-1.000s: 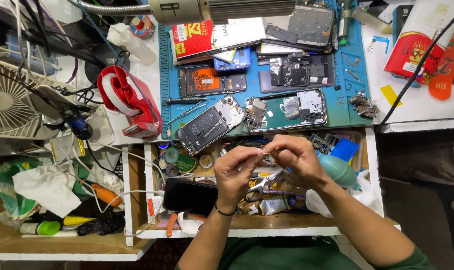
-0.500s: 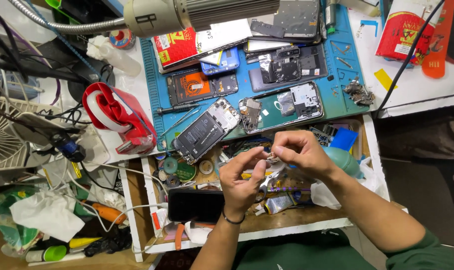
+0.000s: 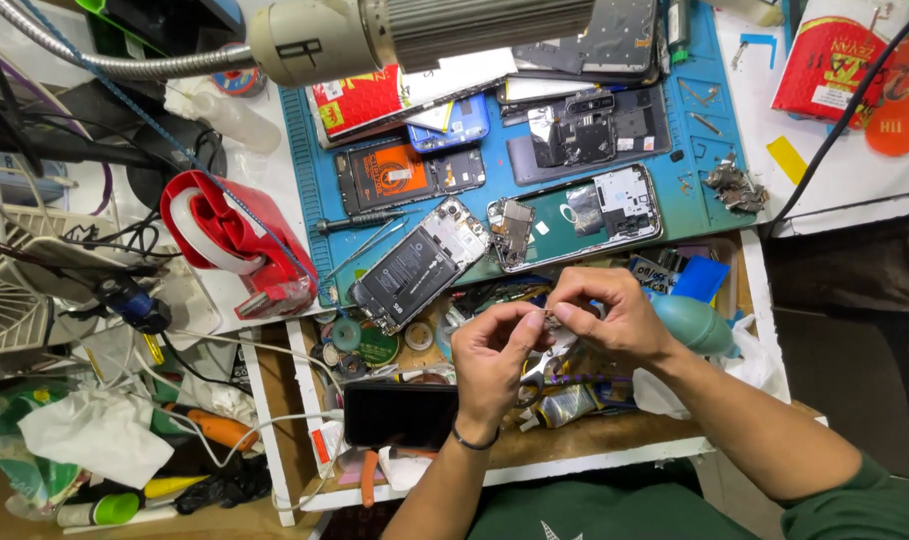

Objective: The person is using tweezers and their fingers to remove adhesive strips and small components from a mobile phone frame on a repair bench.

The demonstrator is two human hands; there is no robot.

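Note:
My left hand and my right hand meet over an open wooden drawer, fingertips pinched together on a tiny metallic part. Which hand bears the part I cannot tell; both touch it. A black wristband circles my left wrist. Just beyond my hands, on the blue work mat, lie several opened phones: a black one with its battery showing and a teal one with a loose board beside it.
A red tape dispenser stands left of the mat. A lamp head on a flexible neck hangs above. A dark phone lies in the drawer with tubes, tools and a teal air blower. A fan, cables and rags fill the left.
The view has shifted, so the mat and phones sit higher and farther right in frame. My hands stay pinched together over the drawer, moved slightly rightward.

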